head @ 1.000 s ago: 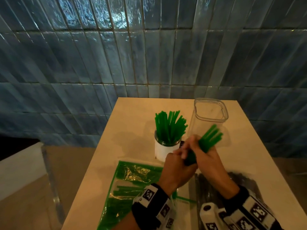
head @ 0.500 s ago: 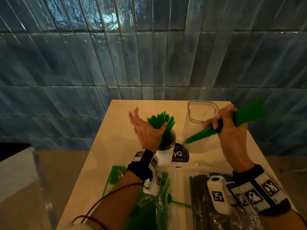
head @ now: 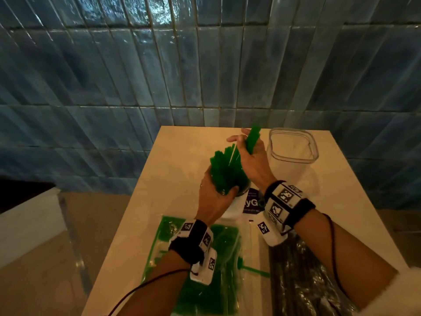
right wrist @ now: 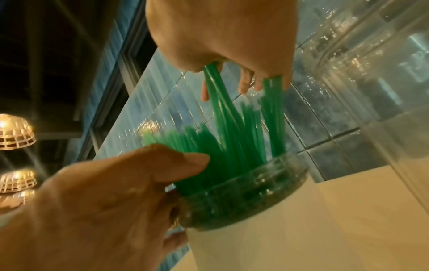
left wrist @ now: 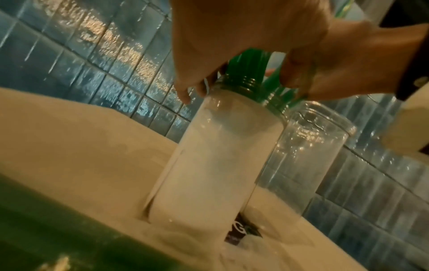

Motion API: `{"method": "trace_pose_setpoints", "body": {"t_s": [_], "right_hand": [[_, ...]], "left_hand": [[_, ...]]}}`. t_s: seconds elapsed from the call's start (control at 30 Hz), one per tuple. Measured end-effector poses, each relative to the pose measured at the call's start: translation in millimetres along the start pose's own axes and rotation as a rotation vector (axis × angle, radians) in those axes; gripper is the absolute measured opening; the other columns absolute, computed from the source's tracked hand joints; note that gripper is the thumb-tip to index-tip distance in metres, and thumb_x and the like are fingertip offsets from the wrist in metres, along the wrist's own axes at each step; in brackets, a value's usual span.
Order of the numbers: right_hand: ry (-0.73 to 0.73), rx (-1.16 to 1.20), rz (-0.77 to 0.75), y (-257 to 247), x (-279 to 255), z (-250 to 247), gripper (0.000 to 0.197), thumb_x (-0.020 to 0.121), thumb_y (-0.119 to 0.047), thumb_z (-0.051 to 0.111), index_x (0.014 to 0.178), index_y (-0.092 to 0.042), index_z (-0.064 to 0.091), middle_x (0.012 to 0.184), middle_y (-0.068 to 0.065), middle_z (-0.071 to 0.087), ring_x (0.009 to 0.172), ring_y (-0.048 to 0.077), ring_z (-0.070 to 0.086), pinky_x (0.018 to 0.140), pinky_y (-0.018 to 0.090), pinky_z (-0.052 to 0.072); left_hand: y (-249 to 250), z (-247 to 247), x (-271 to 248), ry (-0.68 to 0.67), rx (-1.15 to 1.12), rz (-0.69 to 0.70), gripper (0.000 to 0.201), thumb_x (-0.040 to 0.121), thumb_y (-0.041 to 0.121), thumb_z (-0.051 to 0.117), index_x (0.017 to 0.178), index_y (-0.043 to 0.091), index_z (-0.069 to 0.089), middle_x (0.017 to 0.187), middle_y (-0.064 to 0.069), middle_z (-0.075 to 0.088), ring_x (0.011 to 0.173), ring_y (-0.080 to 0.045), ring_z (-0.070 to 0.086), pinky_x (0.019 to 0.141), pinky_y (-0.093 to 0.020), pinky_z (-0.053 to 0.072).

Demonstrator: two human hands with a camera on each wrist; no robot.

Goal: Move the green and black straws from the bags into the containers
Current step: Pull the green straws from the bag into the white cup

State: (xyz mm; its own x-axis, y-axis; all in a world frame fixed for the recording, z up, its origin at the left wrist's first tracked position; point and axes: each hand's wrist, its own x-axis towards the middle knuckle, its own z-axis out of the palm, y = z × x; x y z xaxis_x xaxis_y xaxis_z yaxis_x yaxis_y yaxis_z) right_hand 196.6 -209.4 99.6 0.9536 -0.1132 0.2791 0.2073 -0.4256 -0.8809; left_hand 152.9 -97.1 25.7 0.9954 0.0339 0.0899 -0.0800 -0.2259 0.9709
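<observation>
Gripping a bundle of green straws, the right hand lowered it into the white jar mid-table, while the left hand curled round the jar's rim; the clear container stood just beside, toward the far right corner.

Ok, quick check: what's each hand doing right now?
Left hand: grips the rim of the white jar, thumb against its straws.
Right hand: holds a bundle of green straws over the jar.
</observation>
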Motion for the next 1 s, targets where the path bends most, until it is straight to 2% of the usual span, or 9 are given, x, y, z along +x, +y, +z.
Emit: {"method": "trace_pose_setpoints", "body": {"t_s": [0.1,0.23,0.3,0.4,0.53,0.6,0.8,0.93,1.0], "right_hand": [[-0.020,-0.240,-0.086,2.9,-2.9,2.5,0.034,0.098,-0.042,0.036,0.101,-0.032,0.067,0.134,-0.003,0.048,0.129,0.014,0.037,0.115,0.045,0.013],[-0.169,-0.525,-0.100,10.7,-3.0,5.1,0.044,0.092,-0.055,0.040,0.123,-0.030,0.059,0.145,0.003,0.039,0.136,0.020,0.031,0.116,0.046,0.008],[-0.132,-0.516,-0.080,13.6,-4.0,3.7,0.060,0.083,-0.065,0.047,0.132,-0.031,0.048,0.144,0.001,0.038,0.132,0.020,0.035,0.112,0.047,0.024],[-0.037,-0.233,0.054,11.9,-5.6,0.3,0.079,0.074,-0.064,0.061,0.139,-0.029,0.033,0.142,0.000,0.038,0.127,0.017,0.040,0.101,0.037,0.041],[-0.049,-0.050,0.132,10.9,-5.8,3.1,0.084,0.073,-0.056,0.067,0.141,-0.024,0.029,0.139,0.003,0.045,0.122,0.019,0.047,0.096,0.027,0.041],[-0.060,-0.014,0.128,7.3,-6.8,3.9,0.080,0.076,-0.053,0.066,0.141,-0.024,0.029,0.138,0.003,0.047,0.120,0.020,0.049,0.096,0.028,0.043],[-0.016,-0.024,-0.070,2.5,-11.2,12.3,0.042,0.097,-0.031,0.045,0.139,-0.026,0.039,0.129,0.004,0.054,0.110,0.006,0.047,0.103,0.035,0.043],[0.048,-0.034,-0.114,7.5,-11.5,15.2,0.071,0.094,-0.018,0.052,0.148,-0.030,0.008,0.140,0.008,0.045,0.124,0.016,0.047,0.103,0.037,0.041],[0.098,-0.019,-0.165,4.2,-8.7,11.8,0.077,0.092,-0.014,0.055,0.146,-0.029,0.002,0.139,0.009,0.047,0.116,0.016,0.053,0.095,0.032,0.048]], "left_hand": [[-4.2,3.4,8.4,0.019,0.153,-0.010,0.114,0.052,0.061,0.081,0.141,0.031,0.017,0.139,0.001,0.045,0.124,-0.016,0.047,0.104,-0.042,0.042],[6.0,7.8,20.6,0.063,0.206,0.029,0.121,0.050,0.051,0.083,0.144,0.030,0.010,0.134,-0.001,0.052,0.121,-0.022,0.051,0.104,-0.052,0.037],[9.4,8.4,25.7,0.092,0.221,0.017,0.117,0.055,0.044,0.083,0.145,0.025,0.010,0.125,-0.001,0.059,0.113,-0.024,0.057,0.100,-0.053,0.041],[10.8,9.1,29.3,0.111,0.209,-0.029,0.111,0.061,0.042,0.083,0.144,0.024,0.013,0.125,-0.004,0.060,0.112,-0.025,0.058,0.099,-0.052,0.043],[9.7,12.0,27.0,0.081,0.231,-0.037,0.101,0.064,0.043,0.082,0.141,0.018,0.024,0.126,-0.004,0.058,0.112,-0.024,0.057,0.098,-0.047,0.045],[9.7,11.6,26.9,0.078,0.245,-0.012,0.089,0.065,0.041,0.082,0.136,0.016,0.033,0.121,-0.005,0.060,0.108,-0.025,0.058,0.095,-0.046,0.047],[16.5,11.1,34.9,0.112,0.273,0.052,0.062,0.072,0.033,0.077,0.123,0.014,0.046,0.113,-0.007,0.065,0.099,-0.025,0.062,0.086,-0.040,0.051],[21.2,9.4,35.6,0.104,0.292,0.046,0.049,0.078,0.027,0.072,0.120,0.012,0.050,0.109,-0.009,0.067,0.097,-0.026,0.063,0.084,-0.039,0.052],[25.8,6.8,36.3,0.136,0.265,0.083,0.049,0.078,0.025,0.072,0.120,0.012,0.051,0.109,-0.008,0.067,0.097,-0.024,0.063,0.084,-0.037,0.052]]}}
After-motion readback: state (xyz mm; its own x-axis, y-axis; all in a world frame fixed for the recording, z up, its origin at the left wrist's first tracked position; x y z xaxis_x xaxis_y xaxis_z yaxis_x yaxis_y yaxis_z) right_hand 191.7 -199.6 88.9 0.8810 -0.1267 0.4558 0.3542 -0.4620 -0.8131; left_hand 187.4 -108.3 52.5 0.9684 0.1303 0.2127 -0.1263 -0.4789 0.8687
